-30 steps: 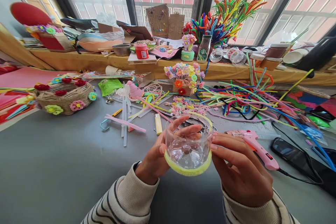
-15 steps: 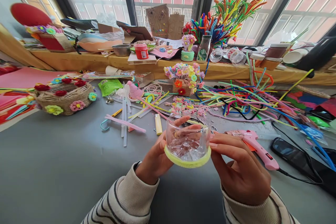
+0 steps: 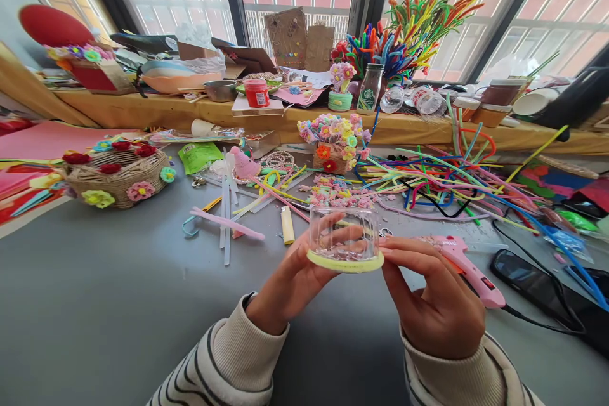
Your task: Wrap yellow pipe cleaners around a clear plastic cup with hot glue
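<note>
A clear plastic cup-like piece (image 3: 343, 231), perhaps cut from a bottle, is held up above the grey table. Around its lower edge runs a fuzzy pale-yellow pipe cleaner (image 3: 345, 264). My left hand (image 3: 299, 266) grips the clear piece from the left and behind, and its fingers show through the plastic. On the right side, my right hand (image 3: 431, 292) has thumb and fingertips pressed together at the yellow pipe cleaner's edge. Just beyond the right hand lies a pink hot glue gun (image 3: 469, 266). A pale-yellow lighter (image 3: 287, 226) rests left of the cup piece.
Many coloured pipe cleaners (image 3: 428, 177) lie heaped at the back right. A twine basket (image 3: 118, 174) with fuzzy flowers stands at left. Small pastel flower pieces (image 3: 340, 191) are scattered behind my hands. At right are a black phone (image 3: 533, 279) and the glue gun's cable.
The clear piece has been tilted, so I see it more from the side. Its yellow-trimmed edge has risen slightly. Both hands keep their hold.
</note>
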Demonstrator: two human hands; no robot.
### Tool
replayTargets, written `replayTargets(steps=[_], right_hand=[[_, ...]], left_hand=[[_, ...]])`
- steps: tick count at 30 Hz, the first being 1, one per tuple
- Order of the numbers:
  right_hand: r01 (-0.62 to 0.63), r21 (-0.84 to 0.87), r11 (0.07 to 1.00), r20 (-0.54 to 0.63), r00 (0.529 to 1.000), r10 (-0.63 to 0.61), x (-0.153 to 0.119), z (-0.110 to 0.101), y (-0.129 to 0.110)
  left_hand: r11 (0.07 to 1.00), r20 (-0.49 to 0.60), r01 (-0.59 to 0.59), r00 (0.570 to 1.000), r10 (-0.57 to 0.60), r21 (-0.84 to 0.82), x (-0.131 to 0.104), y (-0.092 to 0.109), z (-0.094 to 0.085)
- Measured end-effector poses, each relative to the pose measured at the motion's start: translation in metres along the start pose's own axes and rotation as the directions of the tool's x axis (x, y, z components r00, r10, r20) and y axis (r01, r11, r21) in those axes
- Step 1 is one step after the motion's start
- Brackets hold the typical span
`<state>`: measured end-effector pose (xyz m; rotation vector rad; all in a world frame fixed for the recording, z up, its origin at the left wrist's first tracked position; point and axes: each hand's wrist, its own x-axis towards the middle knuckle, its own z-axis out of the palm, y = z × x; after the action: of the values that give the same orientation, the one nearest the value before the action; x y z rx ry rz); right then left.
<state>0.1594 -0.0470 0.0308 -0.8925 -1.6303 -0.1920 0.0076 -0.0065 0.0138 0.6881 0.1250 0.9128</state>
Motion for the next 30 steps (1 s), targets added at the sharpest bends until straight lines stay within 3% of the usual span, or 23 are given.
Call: replayTargets(steps=[30], right_hand=[[-0.065, -0.061, 0.996, 0.013, 0.998, 0.066, -0.0011, 0.0024, 0.0066]], left_hand=[[1.000, -0.047, 0.003, 0.999, -0.002, 0.002, 0.0028, -0.0006, -0.0011]])
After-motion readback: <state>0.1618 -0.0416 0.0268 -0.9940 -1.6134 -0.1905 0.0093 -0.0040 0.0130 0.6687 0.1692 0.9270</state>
